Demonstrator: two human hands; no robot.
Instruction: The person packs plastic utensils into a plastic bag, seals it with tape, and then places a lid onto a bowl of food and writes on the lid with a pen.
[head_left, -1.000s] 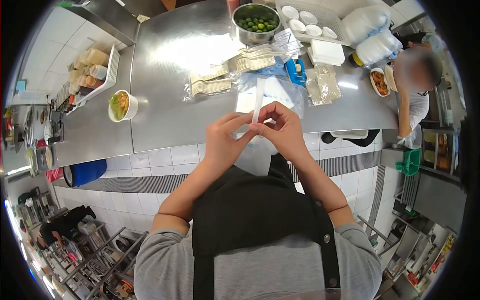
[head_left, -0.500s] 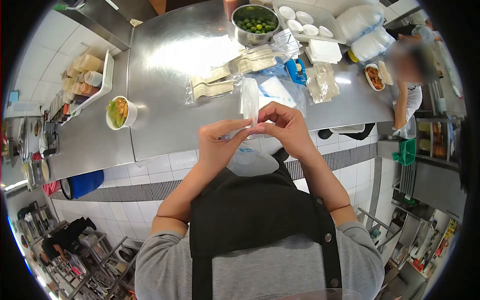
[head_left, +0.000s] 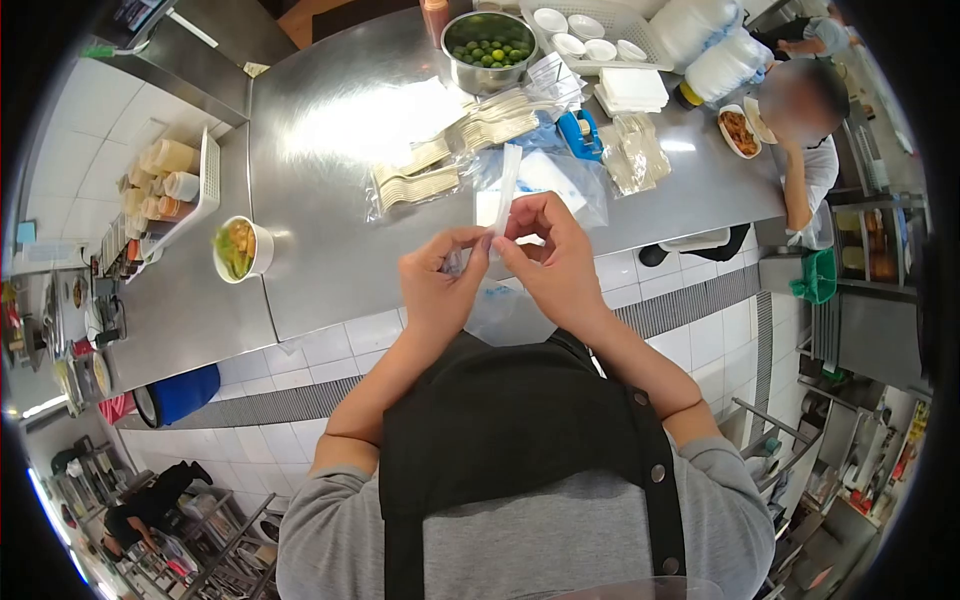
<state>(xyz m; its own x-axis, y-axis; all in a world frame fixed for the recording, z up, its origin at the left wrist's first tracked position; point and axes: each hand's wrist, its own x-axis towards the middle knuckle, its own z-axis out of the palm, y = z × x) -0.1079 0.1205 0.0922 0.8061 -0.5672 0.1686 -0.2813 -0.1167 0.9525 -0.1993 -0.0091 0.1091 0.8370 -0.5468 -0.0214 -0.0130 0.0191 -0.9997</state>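
A clear plastic bag (head_left: 508, 318) with blue print hangs in front of my black apron (head_left: 510, 430), its whitish top gathered into a narrow upright strip. My left hand (head_left: 442, 278) is closed, thumb and fingers pinching the bag's neck from the left. From the other side my right hand (head_left: 552, 258) pinches the same neck, fingers curled. The two hands meet just off the counter's front edge. What the bag contains, if anything, is hidden by my hands and the blurry plastic.
On the steel counter (head_left: 330, 250) lie bundles of wrapped cutlery (head_left: 420, 180), a blue tape dispenser (head_left: 580, 135) and stacked napkins (head_left: 635, 90). A metal pot of limes (head_left: 488, 75) stands at the back. A filled bowl (head_left: 262, 248) is at left. Another person (head_left: 815, 150) is at the right.
The bag's wide, loose top has narrowed into a thin strip between my fingers. Both hands have drawn slightly closer to me. The camera view has shifted and tilted a little.
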